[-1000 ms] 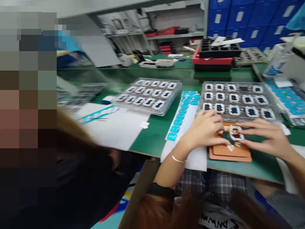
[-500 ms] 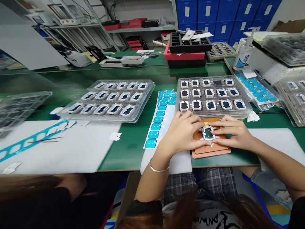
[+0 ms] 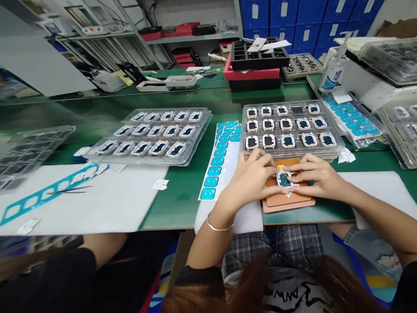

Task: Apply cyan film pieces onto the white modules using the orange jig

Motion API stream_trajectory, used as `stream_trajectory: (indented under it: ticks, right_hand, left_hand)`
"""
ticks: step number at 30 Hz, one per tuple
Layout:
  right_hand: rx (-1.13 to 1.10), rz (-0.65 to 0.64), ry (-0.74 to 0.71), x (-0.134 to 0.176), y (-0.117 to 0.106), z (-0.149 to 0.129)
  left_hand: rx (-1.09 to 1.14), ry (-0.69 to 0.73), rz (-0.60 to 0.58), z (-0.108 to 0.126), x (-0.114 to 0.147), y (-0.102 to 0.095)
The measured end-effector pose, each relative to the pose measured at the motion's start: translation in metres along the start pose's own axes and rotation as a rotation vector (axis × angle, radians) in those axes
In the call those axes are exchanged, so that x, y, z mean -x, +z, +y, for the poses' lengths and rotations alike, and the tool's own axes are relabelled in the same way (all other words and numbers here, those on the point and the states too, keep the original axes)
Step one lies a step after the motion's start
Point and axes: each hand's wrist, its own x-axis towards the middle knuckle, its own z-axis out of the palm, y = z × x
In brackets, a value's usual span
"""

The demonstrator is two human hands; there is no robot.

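Note:
A small white square frame with a dark green inside lies over an orange fixture plate at the table's front edge. My left hand holds its left side, thumb low and fingers at the top. From the other side my right hand grips it, with fingertips on its right edge and face. A bit of yellow shows just above the frame. Behind my hands stands a clear plastic tray with rows of similar white frames. A sheet of blue stickers lies left of my left hand.
Another filled clear tray stands to the left, near a white mat with tweezers and a blue strip. A pump bottle, bagged blue stickers and stacked black and red trays stand behind. A person sits at the left.
Both hands stay on the white frame, with only slight finger shifts. The whole view has moved slightly. At the left, the neighbouring person's arm has shifted.

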Motion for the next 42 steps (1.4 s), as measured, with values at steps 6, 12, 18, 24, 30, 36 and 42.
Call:
stream_trajectory:
  ticks: [6, 12, 18, 24, 30, 36, 42]
  right_hand:
    - [-0.063, 0.090, 0.034, -0.001, 0.002, 0.001]
    - [-0.468, 0.158, 0.334, 0.004, 0.008, 0.002]
    - [-0.896, 0.078, 0.512, 0.005, 0.006, 0.004]
    - [-1.040, 0.082, 0.606, 0.006, 0.004, 0.007]
    - [-0.970, 0.088, 0.596, 0.008, -0.005, 0.010]
    - [-0.561, 0.413, 0.309, 0.001, -0.038, 0.024]
    - [-0.215, 0.362, 0.538, -0.030, -0.064, 0.075]
  left_hand:
    - [0.039, 0.013, 0.043, 0.006, 0.000, 0.000]
    - [0.226, 0.065, 0.187, 0.015, -0.010, 0.015]
    - [0.289, 0.168, 0.404, 0.009, -0.014, 0.020]
    - [0.177, 0.183, 0.519, 0.006, -0.015, 0.018]
    - [0.664, 0.093, 0.449, -0.026, -0.014, 0.002]
    - [0.650, -0.506, 0.417, -0.079, -0.007, -0.007]
    - [0.304, -1.003, 0.301, -0.097, -0.006, 0.000]
